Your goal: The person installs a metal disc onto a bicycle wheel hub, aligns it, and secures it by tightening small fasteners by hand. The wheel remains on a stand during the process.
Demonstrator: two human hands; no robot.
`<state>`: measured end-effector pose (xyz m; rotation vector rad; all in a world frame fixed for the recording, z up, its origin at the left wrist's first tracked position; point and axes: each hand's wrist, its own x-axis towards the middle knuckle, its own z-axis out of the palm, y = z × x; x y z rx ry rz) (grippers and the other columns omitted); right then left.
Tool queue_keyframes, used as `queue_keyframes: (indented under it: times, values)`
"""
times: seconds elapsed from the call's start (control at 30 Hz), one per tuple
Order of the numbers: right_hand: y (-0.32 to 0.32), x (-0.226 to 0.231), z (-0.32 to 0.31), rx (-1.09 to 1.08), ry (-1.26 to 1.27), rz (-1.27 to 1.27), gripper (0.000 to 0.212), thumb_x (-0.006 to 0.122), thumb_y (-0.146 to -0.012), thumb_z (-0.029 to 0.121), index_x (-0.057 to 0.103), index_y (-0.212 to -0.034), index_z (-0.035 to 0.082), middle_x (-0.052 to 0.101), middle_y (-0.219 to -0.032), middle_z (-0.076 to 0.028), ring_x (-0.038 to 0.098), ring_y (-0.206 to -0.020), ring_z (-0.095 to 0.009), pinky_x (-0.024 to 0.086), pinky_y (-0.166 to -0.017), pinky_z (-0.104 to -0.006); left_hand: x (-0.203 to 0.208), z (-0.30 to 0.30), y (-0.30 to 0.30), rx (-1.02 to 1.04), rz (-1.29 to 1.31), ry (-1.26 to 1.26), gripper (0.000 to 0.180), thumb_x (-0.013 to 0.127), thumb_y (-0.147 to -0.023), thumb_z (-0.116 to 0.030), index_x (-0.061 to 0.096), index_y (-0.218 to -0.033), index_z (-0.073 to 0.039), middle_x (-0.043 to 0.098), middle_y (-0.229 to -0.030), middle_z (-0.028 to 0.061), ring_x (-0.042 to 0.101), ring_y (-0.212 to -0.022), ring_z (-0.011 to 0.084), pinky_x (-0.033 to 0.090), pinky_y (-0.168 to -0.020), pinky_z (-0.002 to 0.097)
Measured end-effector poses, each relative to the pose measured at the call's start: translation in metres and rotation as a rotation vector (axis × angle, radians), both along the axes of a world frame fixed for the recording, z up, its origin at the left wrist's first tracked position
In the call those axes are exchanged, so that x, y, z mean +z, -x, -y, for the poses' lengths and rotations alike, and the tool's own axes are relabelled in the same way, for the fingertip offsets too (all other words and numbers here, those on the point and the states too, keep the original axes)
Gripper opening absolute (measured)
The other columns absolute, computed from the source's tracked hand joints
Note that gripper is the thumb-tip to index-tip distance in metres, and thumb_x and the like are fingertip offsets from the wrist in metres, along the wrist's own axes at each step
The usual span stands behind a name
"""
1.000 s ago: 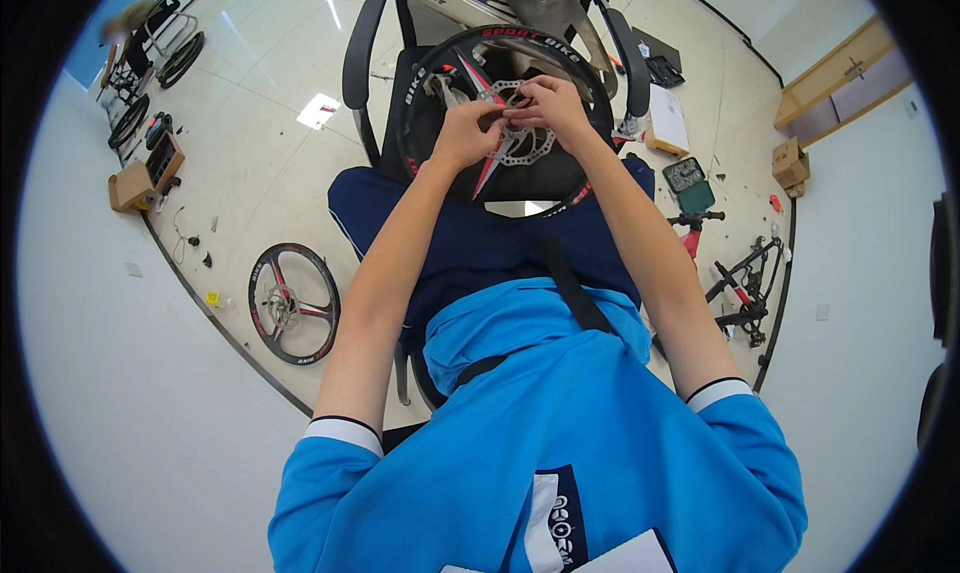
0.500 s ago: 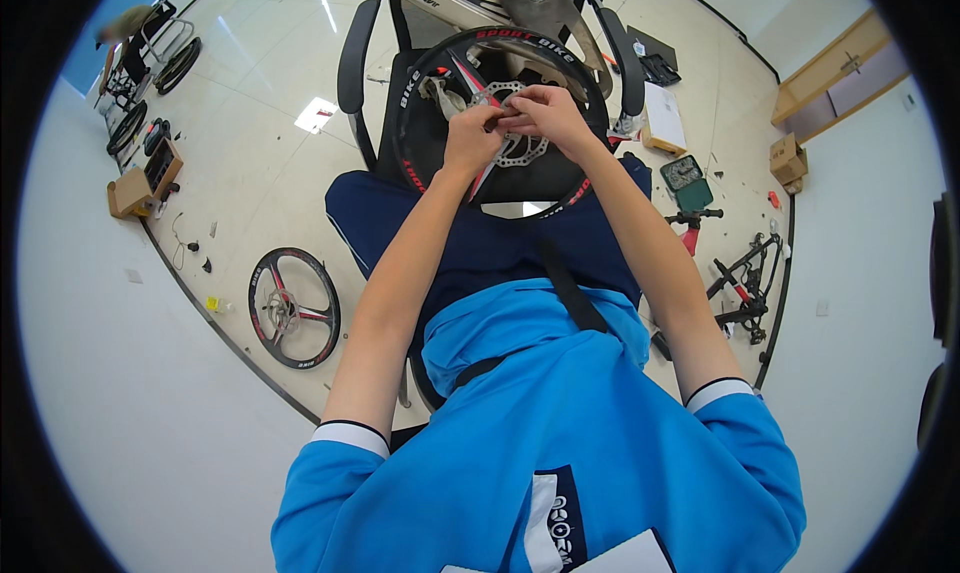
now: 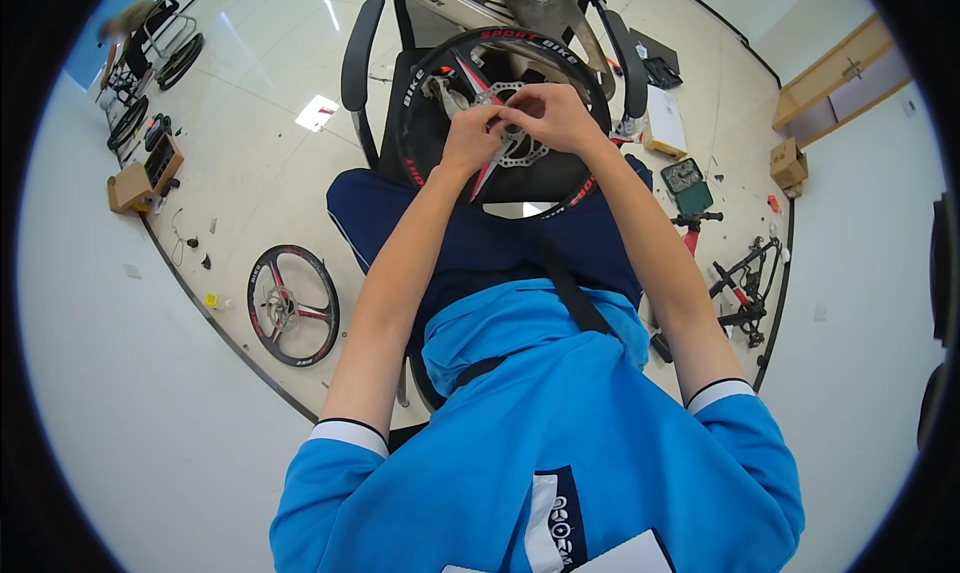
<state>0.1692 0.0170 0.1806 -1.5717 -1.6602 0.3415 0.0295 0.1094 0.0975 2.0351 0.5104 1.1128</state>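
A black bicycle wheel (image 3: 407,138) with red lettering on its rim and white-and-red spokes lies across my lap and the chair seat. At its centre is a silver disc brake rotor (image 3: 524,157). My left hand (image 3: 470,139) is above the hub from the left, its fingers pinched together. From the right, my right hand (image 3: 560,119) curls over the hub, thumb and fingertips meeting those of the left. The hands cover the hub and part of the rotor. Whatever lies between the fingertips is too small and hidden to make out.
A black office chair with armrests (image 3: 366,48) stands in front of me, bearing a pale bicycle frame (image 3: 455,3). A second wheel (image 3: 333,313) lies left. On the right are a green case (image 3: 690,195), a black bicycle frame (image 3: 740,298) and cardboard boxes (image 3: 788,161). Another person (image 3: 130,23) is far left.
My right hand's fingers have curled in more, and its thumb has come against the left fingertips. Both hands remain over the hub, and the wheel stays about where it was.
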Motion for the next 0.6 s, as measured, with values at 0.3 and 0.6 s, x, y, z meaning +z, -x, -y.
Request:
queue_keyframes:
  times: [0.3, 0.6]
  values:
    - [0.012, 0.001, -0.003, -0.190, 0.177, -0.491, 0.030, 0.062, -0.091, 0.010, 0.059, -0.118, -0.002, 0.069, -0.070, -0.014, 0.073, -0.072, -0.019, 0.058, -0.059, -0.0289, -0.009, -0.008, 0.005, -0.094, 0.005, -0.031, 0.018, 0.071, -0.082, -0.006, 0.073, -0.100, -0.003, 0.072, -0.086, 0.0144, 0.072, -0.074, 0.0207, 0.055, -0.066, 0.0312]
    - [0.006, -0.012, -0.008, -0.068, 0.159, -0.395, 0.019, 0.061, -0.087, 0.004, 0.067, -0.104, -0.005, 0.072, -0.088, -0.014, 0.072, -0.075, -0.020, 0.059, -0.069, -0.0311, -0.011, -0.006, -0.001, 0.062, 0.004, -0.085, 0.015, 0.070, -0.081, -0.006, 0.073, -0.095, -0.002, 0.070, -0.079, 0.0164, 0.070, -0.071, 0.0287, 0.054, -0.063, 0.0336]
